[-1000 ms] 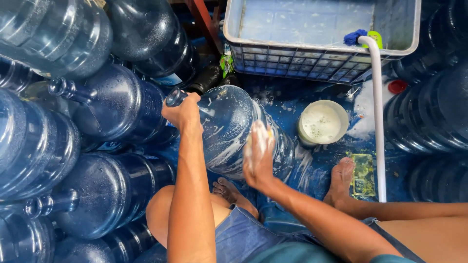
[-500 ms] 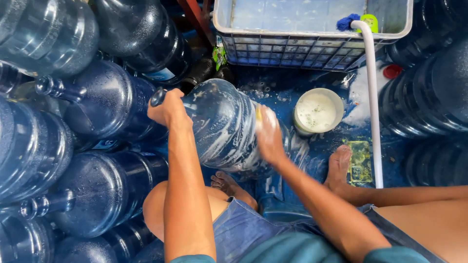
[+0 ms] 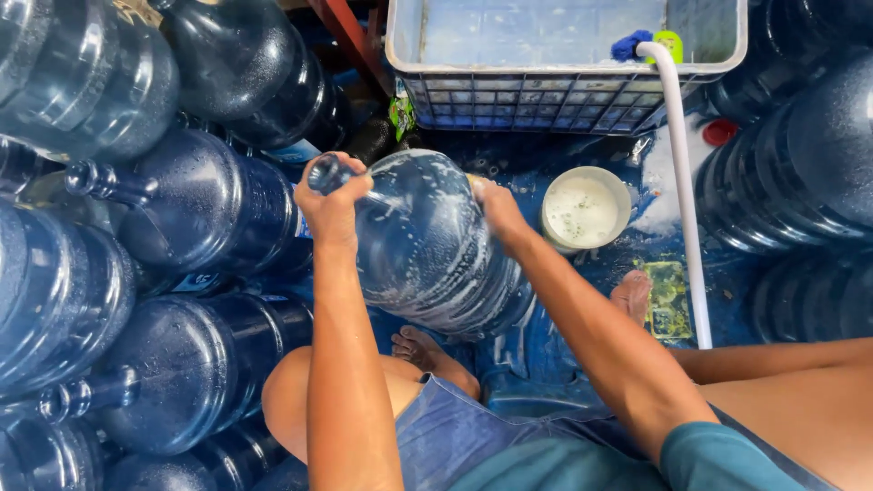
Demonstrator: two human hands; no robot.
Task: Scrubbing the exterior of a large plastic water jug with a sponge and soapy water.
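Observation:
A large clear-blue water jug (image 3: 436, 245), streaked with soap foam, lies tilted in front of me with its neck pointing up and left. My left hand (image 3: 332, 205) grips the jug's neck. My right hand (image 3: 491, 205) is pressed against the jug's upper right side, fingers curled over its wall; whether it holds a scrubber I cannot tell. My bare feet rest on the wet blue floor below the jug.
Several big blue jugs (image 3: 182, 218) are stacked on their sides at left, more at right (image 3: 809, 173). A plastic crate tub of water (image 3: 564, 55) stands ahead, a white hose (image 3: 682, 182) hanging from it. A white bowl of soapy water (image 3: 582, 209) and a green sponge (image 3: 668, 300) sit on the floor.
The jug has been lifted and turned, its neck swinging left and up. My right hand slid from the jug's middle to its upper right side.

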